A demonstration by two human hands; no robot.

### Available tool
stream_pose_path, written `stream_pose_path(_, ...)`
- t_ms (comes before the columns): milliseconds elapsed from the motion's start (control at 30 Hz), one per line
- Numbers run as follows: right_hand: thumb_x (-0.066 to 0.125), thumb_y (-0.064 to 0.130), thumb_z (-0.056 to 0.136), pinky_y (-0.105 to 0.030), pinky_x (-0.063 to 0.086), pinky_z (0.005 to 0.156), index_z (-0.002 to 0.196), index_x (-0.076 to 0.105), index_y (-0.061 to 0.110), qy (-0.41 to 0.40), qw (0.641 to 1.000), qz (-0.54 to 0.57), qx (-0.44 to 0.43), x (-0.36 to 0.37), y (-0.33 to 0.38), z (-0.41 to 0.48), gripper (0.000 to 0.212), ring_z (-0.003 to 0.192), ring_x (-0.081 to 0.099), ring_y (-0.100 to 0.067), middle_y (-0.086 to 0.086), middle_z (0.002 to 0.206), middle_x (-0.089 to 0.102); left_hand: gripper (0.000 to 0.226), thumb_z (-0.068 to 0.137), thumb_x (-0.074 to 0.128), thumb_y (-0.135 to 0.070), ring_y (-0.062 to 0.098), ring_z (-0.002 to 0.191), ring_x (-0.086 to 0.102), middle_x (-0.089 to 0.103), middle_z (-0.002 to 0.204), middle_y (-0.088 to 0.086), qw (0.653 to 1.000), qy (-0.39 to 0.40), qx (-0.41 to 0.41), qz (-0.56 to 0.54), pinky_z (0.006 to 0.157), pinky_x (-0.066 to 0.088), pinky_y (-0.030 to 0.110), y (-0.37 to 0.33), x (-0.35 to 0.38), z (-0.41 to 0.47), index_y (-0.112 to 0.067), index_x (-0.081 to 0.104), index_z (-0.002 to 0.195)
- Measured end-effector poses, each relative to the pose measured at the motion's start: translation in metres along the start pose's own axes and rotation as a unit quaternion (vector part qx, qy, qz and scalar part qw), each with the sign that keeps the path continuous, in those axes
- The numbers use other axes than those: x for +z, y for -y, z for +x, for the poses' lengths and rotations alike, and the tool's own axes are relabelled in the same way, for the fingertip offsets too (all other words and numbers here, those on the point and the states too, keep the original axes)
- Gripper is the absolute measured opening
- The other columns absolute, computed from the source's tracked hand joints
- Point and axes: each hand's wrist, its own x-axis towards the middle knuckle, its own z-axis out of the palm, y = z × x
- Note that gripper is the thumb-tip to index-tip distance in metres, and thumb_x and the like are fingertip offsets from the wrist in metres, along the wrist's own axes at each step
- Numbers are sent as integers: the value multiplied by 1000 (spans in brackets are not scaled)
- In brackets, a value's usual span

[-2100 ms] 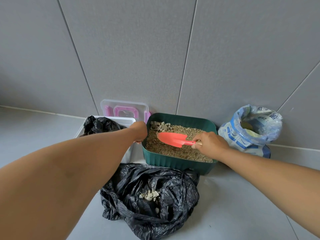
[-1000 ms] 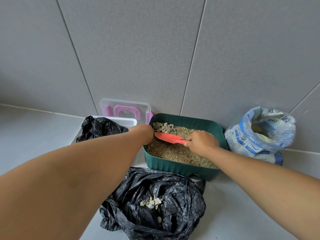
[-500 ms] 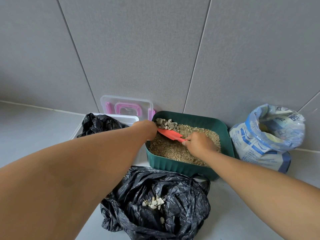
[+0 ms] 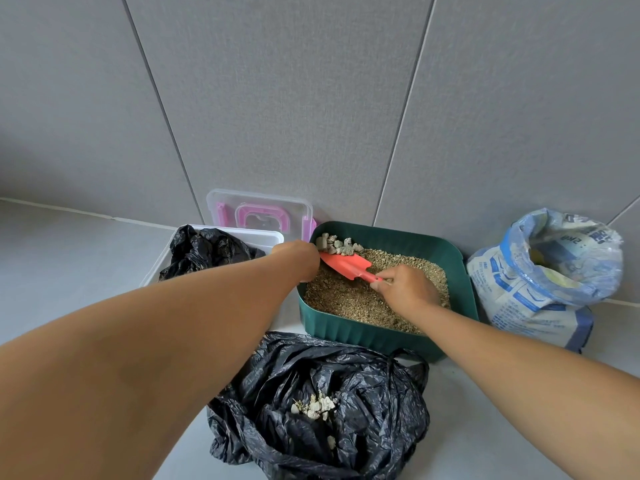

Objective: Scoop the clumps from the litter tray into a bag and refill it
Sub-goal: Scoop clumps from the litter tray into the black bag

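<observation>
A dark green litter tray (image 4: 457,271) stands against the wall, filled with brown litter. Grey clumps (image 4: 337,244) lie heaped in its far left corner. My right hand (image 4: 405,289) grips the handle of a red scoop (image 4: 346,265) whose blade points at the clumps and touches their near edge. My left hand (image 4: 298,254) grips the tray's left rim; its fingers are hidden behind the wrist. An open black bag (image 4: 346,403) lies on the floor in front of the tray, with a few pale clumps (image 4: 317,407) inside.
A blue and white litter sack (image 4: 543,282) stands open to the right of the tray. Left of the tray is a white plastic box (image 4: 256,237) holding black bags (image 4: 207,252). A clear lid with pink clips (image 4: 259,213) leans on the grey wall.
My right hand has moved the scoop from the tray's middle toward the far left corner, lowering the blade to the clumps. My left hand has kept its hold on the rim.
</observation>
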Motion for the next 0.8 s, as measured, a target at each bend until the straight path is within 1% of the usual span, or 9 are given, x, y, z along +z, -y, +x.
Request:
stream_pose_path(167, 63, 41, 92, -20, 28, 42, 114, 70, 34, 6, 1000, 0, -15, -11, -3, -6, 25, 49, 48, -9, 10, 72, 65, 31, 92, 49, 0, 29, 112, 59, 60, 123, 13, 999, -23, -4, -37, 87, 47, 33, 1, 7, -1, 0, 55, 122)
stream_pose_path(267, 65, 41, 91, -21, 31, 44, 112, 72, 35, 1, 1000, -2, -16, -18, -7, -12, 23, 51, 51, -10, 11, 72, 65, 31, 92, 45, 0, 30, 110, 61, 61, 121, 13, 997, -42, -9, -60, 86, 49, 35, 1, 13, -1, -2, 56, 121)
stream_pose_path(333, 66, 41, 90, -22, 33, 47, 110, 73, 35, 0, 1000, 0, -19, -23, -10, -13, 22, 54, 53, -10, 12, 73, 65, 29, 93, 45, -2, 30, 108, 62, 62, 118, 14, 997, -43, -4, -62, 83, 49, 35, 2, 17, 1, -1, 57, 119)
stream_pose_path(433, 66, 41, 89, -22, 35, 48, 109, 73, 37, -4, 1000, 8, -24, -33, -16, -19, 21, 59, 58, -11, 13, 73, 66, 24, 94, 52, -6, 30, 102, 64, 65, 111, 14, 999, -26, 12, -40, 78, 50, 33, 7, 19, 0, 1, 58, 116)
stream_pose_path(533, 66, 42, 89, -22, 37, 50, 111, 72, 37, -8, 999, 4, -43, -43, -21, -26, 23, 62, 59, -11, 12, 79, 68, 30, 94, 56, -12, 26, 94, 66, 67, 103, 12, 999, -20, 31, 12, 81, 54, 31, 14, 17, 0, 0, 58, 121)
stream_pose_path(600, 66, 42, 89, -23, 37, 51, 112, 72, 37, -5, 998, -2, -65, -50, -24, -31, 24, 61, 58, -9, 11, 82, 70, 39, 91, 59, -8, 23, 89, 64, 59, 93, 7, 997, -24, 50, 47, 79, 51, 25, 17, 11, -5, -4, 55, 130)
stream_pose_path(667, 65, 42, 89, -22, 36, 50, 110, 72, 39, -4, 996, -9, -88, -57, -27, -35, 22, 57, 55, -4, 13, 82, 71, 41, 91, 59, -8, 22, 89, 61, 49, 81, 3, 995, -18, 70, 67, 77, 50, 24, 20, 4, -10, -5, 55, 131)
stream_pose_path(733, 65, 41, 89, -22, 35, 48, 108, 73, 39, 1, 994, -6, -112, -61, -30, -41, 21, 52, 52, -2, 14, 74, 69, 37, 93, 57, -13, 21, 93, 61, 41, 69, 0, 995, -7, 68, 75, 75, 50, 23, 23, -2, -11, -4, 56, 129)
stream_pose_path(800, 66, 42, 88, -22, 36, 48, 109, 72, 40, 11, 991, -1, -134, -64, -33, -45, 22, 50, 51, -2, 15, 65, 64, 41, 91, 60, -15, 21, 103, 61, 37, 67, -2, 994, -18, 63, 90, 82, 49, 24, 25, -6, -15, -6, 55, 131)
